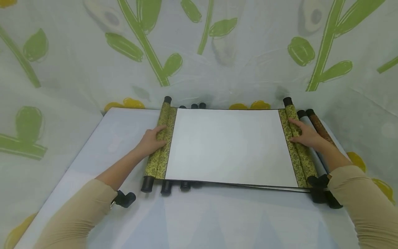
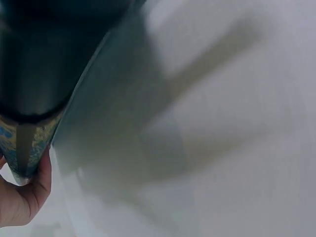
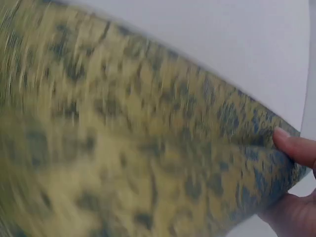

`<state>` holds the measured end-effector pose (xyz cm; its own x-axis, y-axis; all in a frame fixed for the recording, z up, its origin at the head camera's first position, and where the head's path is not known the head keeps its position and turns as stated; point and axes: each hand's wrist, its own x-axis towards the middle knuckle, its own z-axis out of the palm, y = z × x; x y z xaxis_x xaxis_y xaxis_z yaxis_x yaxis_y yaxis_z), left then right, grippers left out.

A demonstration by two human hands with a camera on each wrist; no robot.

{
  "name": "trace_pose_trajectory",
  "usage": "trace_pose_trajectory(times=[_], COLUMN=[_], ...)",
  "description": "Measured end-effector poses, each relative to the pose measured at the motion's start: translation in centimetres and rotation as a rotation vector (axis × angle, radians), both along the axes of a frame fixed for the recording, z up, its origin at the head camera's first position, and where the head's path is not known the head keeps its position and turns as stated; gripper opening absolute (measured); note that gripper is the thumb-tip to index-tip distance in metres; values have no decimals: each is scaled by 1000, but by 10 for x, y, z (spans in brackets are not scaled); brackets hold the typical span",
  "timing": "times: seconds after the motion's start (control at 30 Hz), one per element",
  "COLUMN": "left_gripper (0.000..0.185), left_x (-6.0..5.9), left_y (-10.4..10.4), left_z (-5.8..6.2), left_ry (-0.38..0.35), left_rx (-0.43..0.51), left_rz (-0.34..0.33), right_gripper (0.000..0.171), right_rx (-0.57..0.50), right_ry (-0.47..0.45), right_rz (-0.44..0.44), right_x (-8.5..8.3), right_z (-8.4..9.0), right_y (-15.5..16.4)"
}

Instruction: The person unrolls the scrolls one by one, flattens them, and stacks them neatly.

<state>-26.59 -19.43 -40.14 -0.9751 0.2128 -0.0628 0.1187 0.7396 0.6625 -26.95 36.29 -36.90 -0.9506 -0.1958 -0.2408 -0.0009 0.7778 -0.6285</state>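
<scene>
A partly unrolled scroll [image 1: 230,145] with a blank white middle and yellow, dark-patterned ends spans the space between my hands. My left hand [image 1: 152,141] holds its left roller, thumb and fingers round the patterned roll. At the other end my right hand [image 1: 308,135] grips the right roller; in the right wrist view its thumb [image 3: 296,148] lies over the patterned cloth. Black knobs cap the rollers, and one black knob [image 2: 39,69] fills a corner of the left wrist view, where part of the left hand [image 2: 24,200] shows behind it.
Other rolled scrolls lie under and beside the held one: a grey-blue roll [image 1: 318,160] and a brown roll [image 1: 321,128] at the right, plus several black knobs along the left. All lie on a white table [image 1: 124,121] before a leaf-printed sheet [image 1: 236,69].
</scene>
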Motion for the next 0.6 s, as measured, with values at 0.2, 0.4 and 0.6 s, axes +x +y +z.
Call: trace_pose_trajectory(times=[0.2,0.4,0.6], left_gripper=[67,65,62], left_x=[-1,-7,-9], left_y=[1,2,2], left_z=[-9,-15,-20], left_ry=[-33,-35,-38], left_rx=[11,2,-12], left_rz=[13,3,-14], right_gripper=[83,78,77], right_rx=[41,94,220], right_ry=[4,43,62], right_rz=[-48,-78,-116], right_x=[-5,-7,-8], right_z=[-13,-22,-28], right_y=[-4,-5,-6])
